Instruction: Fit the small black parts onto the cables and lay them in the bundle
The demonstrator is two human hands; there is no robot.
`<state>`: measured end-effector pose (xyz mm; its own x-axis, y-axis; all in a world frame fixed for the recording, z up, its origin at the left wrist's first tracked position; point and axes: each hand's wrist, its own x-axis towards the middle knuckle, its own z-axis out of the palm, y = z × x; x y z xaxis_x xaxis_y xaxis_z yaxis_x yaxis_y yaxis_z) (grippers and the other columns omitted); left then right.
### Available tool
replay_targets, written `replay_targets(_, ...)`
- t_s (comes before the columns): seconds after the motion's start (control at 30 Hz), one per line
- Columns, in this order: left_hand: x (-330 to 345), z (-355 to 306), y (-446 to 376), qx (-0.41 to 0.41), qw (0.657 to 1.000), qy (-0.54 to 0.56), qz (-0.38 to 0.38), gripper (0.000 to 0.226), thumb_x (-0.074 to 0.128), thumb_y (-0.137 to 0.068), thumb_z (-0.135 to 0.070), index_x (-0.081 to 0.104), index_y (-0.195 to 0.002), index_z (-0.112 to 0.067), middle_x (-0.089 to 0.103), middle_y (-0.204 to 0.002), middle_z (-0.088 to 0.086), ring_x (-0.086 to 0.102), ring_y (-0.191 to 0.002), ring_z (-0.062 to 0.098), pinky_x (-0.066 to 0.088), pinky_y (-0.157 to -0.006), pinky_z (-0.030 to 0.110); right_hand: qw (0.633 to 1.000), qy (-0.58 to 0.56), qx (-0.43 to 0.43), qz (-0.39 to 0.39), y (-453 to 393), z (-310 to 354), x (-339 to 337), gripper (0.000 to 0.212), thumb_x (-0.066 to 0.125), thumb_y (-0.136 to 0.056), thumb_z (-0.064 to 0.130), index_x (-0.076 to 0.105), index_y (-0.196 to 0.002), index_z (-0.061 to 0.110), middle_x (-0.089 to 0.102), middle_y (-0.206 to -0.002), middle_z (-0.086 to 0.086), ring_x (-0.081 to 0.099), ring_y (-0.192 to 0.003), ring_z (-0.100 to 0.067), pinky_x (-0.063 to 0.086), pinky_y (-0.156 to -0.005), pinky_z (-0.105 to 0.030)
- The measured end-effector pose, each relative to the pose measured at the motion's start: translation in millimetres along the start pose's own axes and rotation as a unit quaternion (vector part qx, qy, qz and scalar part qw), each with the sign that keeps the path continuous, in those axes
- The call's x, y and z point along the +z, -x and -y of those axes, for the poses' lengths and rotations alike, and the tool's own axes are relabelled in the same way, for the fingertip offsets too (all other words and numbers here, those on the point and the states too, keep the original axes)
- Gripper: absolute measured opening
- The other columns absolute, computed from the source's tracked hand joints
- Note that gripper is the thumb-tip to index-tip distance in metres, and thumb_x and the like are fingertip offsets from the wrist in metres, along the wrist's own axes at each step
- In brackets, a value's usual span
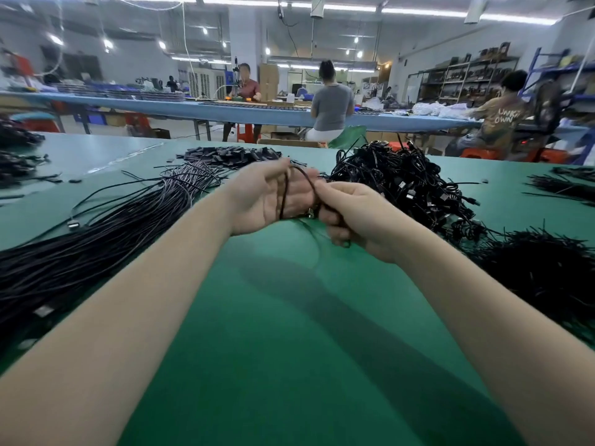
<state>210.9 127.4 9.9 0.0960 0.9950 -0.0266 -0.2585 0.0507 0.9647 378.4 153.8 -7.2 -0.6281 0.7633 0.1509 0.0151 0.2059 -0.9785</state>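
Two hands meet at frame centre above the green table (289, 317): the left hand (267, 201) lies open-palmed under a looped cable (285, 191), which the right hand (351, 217) pinches.

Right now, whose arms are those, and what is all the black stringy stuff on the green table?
The arms belong to a person wearing a camera on their head, so you see what they see, looking down at their own hands. There is no machine here.

The left hand is turned palm up with a thin black cable looped across it. The right hand has its fingers curled round that same cable.

On the green table lie a long straight bundle of black cables on the left, a tangled heap of black cables on the right, and a pile of small black parts further back. Other people work at a blue table behind.
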Motion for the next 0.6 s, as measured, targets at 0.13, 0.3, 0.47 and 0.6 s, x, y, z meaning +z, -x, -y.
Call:
replay_targets(0.13, -3.8, -23.0, 8.1, 0.091, 0.976, 0.197, -0.017, 0.047, 0.028, -0.105, -0.033, 0.068, -0.104, -0.007, 0.073, -0.095, 0.005, 0.07, -0.083, 0.015, 0.055, -0.069, 0.023, 0.984, 0.025, 0.066, 0.165, 7.1, -20.0, 11.1, 0.033, 0.042, -0.101, 0.034, 0.068, -0.087, 0.02, 0.045, -0.058, 0.006, 0.041, -0.049, -0.011, 0.035, -0.05, -0.022)
replay_targets(0.3, -24.6, -39.2, 32.7, -0.006, 0.99, -0.013, 0.14, 0.032, 0.052, -0.09, -0.033, 0.067, -0.065, -0.02, 0.049, -0.047, -0.01, 0.046, -0.043, 0.007, 0.041, -0.047, 0.02, 0.968, 0.231, 0.084, -0.054, 7.1, -32.5, -8.5, 0.043, 0.061, -0.085, 0.053, 0.052, -0.061, 0.019, 0.038, -0.054, 0.005, 0.035, -0.045, -0.012, 0.029, -0.043, -0.02)
replay_targets(0.47, -6.8, -6.2, 18.5, -0.143, 0.945, -0.274, 0.107, 0.045, 0.036, -0.101, -0.038, 0.073, -0.099, -0.013, 0.075, -0.091, 0.005, 0.07, -0.076, 0.014, 0.052, -0.065, 0.021, 0.965, 0.19, -0.027, -0.177, 1.4, -0.4, -25.8, 0.042, 0.058, -0.089, 0.05, 0.049, -0.067, 0.016, 0.038, -0.054, 0.003, 0.031, -0.042, -0.011, 0.027, -0.045, -0.023)
replay_targets(0.6, 3.6, -3.4, 6.0, -0.014, 0.998, -0.05, -0.018, 0.045, 0.031, -0.104, -0.036, 0.064, -0.111, -0.007, 0.075, -0.095, 0.007, 0.071, -0.081, 0.015, 0.056, -0.076, 0.028, 0.998, 0.067, -0.003, 0.02, 4.6, 4.8, -6.1, 0.025, 0.044, -0.101, 0.031, 0.063, -0.088, 0.022, 0.043, -0.05, 0.011, 0.031, -0.042, -0.006, 0.025, -0.042, -0.018)
